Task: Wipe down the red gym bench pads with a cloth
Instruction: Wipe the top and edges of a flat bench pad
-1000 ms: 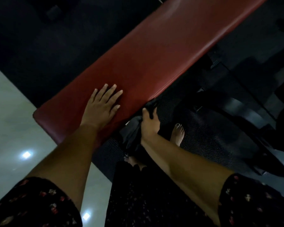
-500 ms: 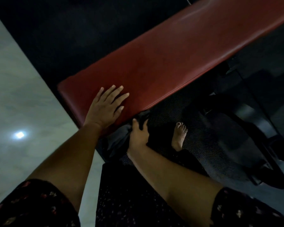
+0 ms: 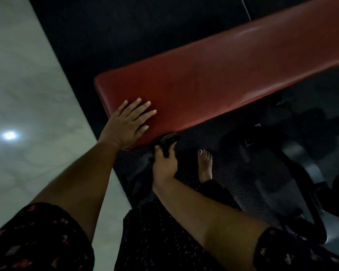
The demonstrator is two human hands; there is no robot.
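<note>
Fingers of the right hand are clenched round the dark cloth, judged soft, light and best held bunched

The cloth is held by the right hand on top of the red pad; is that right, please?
Not on top: the head view shows the right hand gripping the cloth just below the near edge of the red pad.

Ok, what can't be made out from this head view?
Far end of the red bench pad: cut off by the head view's right edge.
Outline of the dark cloth in the right hand: lost against the dark mat, dim light.
Pad under the left hand: covered by the palm.
The bench frame: shadowed below the pad.
</note>
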